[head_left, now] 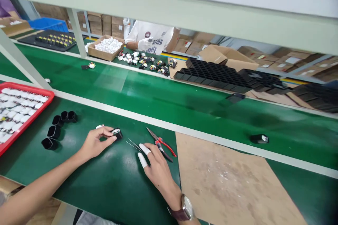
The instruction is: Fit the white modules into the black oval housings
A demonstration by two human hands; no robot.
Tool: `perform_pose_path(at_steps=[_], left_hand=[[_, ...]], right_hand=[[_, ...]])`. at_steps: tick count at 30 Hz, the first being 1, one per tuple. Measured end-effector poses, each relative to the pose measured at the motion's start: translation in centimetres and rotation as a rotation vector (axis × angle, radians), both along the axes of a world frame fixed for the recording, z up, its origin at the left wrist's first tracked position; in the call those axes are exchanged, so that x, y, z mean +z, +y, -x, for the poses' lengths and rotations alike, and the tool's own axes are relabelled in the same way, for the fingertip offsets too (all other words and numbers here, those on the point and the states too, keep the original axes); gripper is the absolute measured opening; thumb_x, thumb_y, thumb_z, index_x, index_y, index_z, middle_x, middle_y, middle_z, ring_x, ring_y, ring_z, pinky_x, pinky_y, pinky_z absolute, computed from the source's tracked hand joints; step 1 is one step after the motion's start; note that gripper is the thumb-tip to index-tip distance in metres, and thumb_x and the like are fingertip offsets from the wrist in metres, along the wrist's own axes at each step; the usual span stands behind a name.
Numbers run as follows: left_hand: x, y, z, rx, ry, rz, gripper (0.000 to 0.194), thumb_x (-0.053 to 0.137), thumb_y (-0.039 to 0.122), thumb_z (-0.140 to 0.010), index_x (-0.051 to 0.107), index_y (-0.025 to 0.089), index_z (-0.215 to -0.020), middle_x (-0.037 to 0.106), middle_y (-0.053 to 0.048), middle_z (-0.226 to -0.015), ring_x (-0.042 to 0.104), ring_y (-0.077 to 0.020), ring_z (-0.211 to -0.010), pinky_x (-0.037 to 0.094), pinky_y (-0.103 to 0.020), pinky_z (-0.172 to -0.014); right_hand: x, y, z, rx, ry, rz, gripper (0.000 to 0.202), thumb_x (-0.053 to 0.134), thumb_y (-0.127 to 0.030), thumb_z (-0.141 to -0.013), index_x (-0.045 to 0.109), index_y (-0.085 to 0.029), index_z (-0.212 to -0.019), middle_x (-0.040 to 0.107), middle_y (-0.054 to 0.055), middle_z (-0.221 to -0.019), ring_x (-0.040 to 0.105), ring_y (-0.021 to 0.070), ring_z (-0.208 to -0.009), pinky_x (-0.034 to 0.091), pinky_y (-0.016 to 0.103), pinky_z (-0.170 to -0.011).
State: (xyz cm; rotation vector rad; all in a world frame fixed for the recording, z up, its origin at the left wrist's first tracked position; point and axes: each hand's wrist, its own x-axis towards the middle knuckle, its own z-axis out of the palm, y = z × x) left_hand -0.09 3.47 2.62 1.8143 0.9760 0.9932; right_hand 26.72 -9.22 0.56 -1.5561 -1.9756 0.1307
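My left hand (98, 141) pinches a small black housing (117, 133) with a whitish part showing in its open end, just above the green table. To its right, my right hand (155, 161), with white covers on two fingertips, holds thin metal tweezers (135, 146); their tips point left toward the housing, apart from it. Red-and-black pliers (161, 144) lie open beyond my right hand. Several empty black housings (53, 132) stand in a curved row left of my left hand.
A red tray (50, 95) of white parts sits at the left. Brown cardboard (224, 179) lies at the right. Beyond a white rail (132, 114), a green belt (158, 95) carries a black housing (259, 138). Across it are stacked black housings (213, 75) and a person (150, 38).
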Motion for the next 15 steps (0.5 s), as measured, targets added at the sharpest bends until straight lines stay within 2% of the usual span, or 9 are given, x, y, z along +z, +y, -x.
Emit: perform_pose_path(at_steps=[3,5,7,9,12,15], left_hand=[[2.5,5.9,-0.5,0.035,0.317,-0.23,0.017,0.07,0.035,-0.092,0.069,0.02,-0.085,0.08,-0.009,-0.114,0.077,-0.023,-0.1,0.062,-0.035,-0.09],[3.6,10.6,-1.1,0.086,0.413,-0.252,0.013,0.069,0.03,-0.088,0.069,0.019,-0.082,0.08,-0.01,-0.107,0.077,-0.023,-0.092,0.061,-0.035,-0.087],[4.0,14.8,-1.7,0.158,0.473,-0.249,0.011,0.069,0.027,-0.085,0.068,0.019,-0.077,0.08,-0.011,-0.095,0.076,-0.025,-0.087,0.059,-0.036,-0.085],[4.0,17.9,-1.9,0.216,0.529,-0.242,0.013,0.07,0.026,-0.084,0.068,0.019,-0.073,0.079,-0.011,-0.087,0.076,-0.0271,-0.088,0.058,-0.036,-0.085],[3.9,19.6,-1.5,0.229,0.589,-0.24,0.014,0.074,0.029,-0.083,0.072,0.018,-0.074,0.081,-0.012,-0.089,0.076,-0.0291,-0.091,0.058,-0.035,-0.084],[4.7,18.7,0.5,0.205,0.606,-0.285,0.02,0.074,0.034,-0.087,0.079,0.019,-0.098,0.079,-0.013,-0.118,0.075,-0.0288,-0.107,0.059,-0.034,-0.089]], right_hand=[[-1.6,-0.3,-0.8,-0.012,-0.206,0.003,0.038,0.051,-0.004,-0.096,0.066,-0.018,-0.128,0.068,0.013,-0.125,0.069,0.0268,-0.111,0.062,0.042,-0.096],[-2.4,-0.3,-1.2,-0.056,-0.306,-0.014,0.042,0.048,0.004,-0.086,0.068,-0.017,-0.117,0.069,0.013,-0.119,0.069,0.0262,-0.104,0.063,0.04,-0.092],[-3.0,-0.1,-1.5,-0.128,-0.356,-0.04,0.042,0.046,0.006,-0.081,0.069,-0.017,-0.108,0.069,0.013,-0.11,0.07,0.0263,-0.097,0.063,0.04,-0.088],[-3.1,0.0,-1.7,-0.18,-0.362,-0.066,0.041,0.044,0.006,-0.083,0.069,-0.017,-0.106,0.068,0.013,-0.103,0.07,0.0265,-0.091,0.064,0.04,-0.082],[-2.4,-0.1,-1.7,-0.199,-0.354,-0.097,0.04,0.042,0.004,-0.089,0.068,-0.019,-0.109,0.068,0.014,-0.106,0.071,0.0272,-0.092,0.064,0.042,-0.081],[-0.9,0.4,-0.8,-0.105,-0.283,-0.103,0.029,0.047,-0.008,-0.099,0.066,-0.018,-0.118,0.067,0.015,-0.117,0.07,0.0298,-0.103,0.064,0.047,-0.087]])
